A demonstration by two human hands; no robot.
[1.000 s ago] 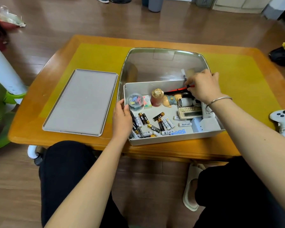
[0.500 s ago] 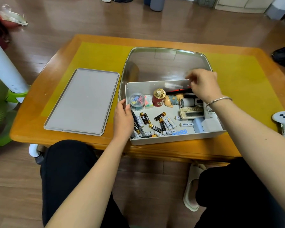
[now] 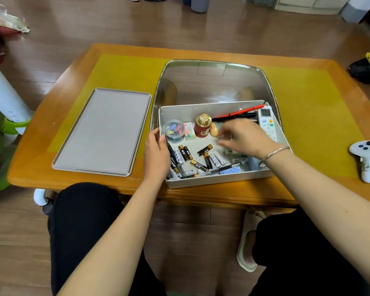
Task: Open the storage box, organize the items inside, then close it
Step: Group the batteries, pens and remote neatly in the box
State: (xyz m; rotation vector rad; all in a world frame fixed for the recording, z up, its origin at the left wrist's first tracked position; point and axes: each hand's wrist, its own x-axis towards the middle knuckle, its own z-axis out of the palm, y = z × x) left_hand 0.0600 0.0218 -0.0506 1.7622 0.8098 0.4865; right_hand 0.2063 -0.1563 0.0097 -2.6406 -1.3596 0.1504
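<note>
Head view shows the storage box (image 3: 218,182) open on the worktop (image 3: 308,103), at its near edge, its grey lid (image 3: 103,131) lying flat to the left of the box. Left hand (image 3: 156,154) grips the box's left wall, fingers curled over the rim. Right hand (image 3: 244,135) hovers inside the box with fingers loosely bent; whether it pinches anything I cannot tell. Inside the box, loose batteries (image 3: 201,157) lie scattered on the floor, a clear tub of clips (image 3: 175,130) sits in the back-left corner beside a red jar (image 3: 203,126), and a white remote (image 3: 267,121) leans along the right wall. Right of the box lies a white controller (image 3: 366,160).
</note>
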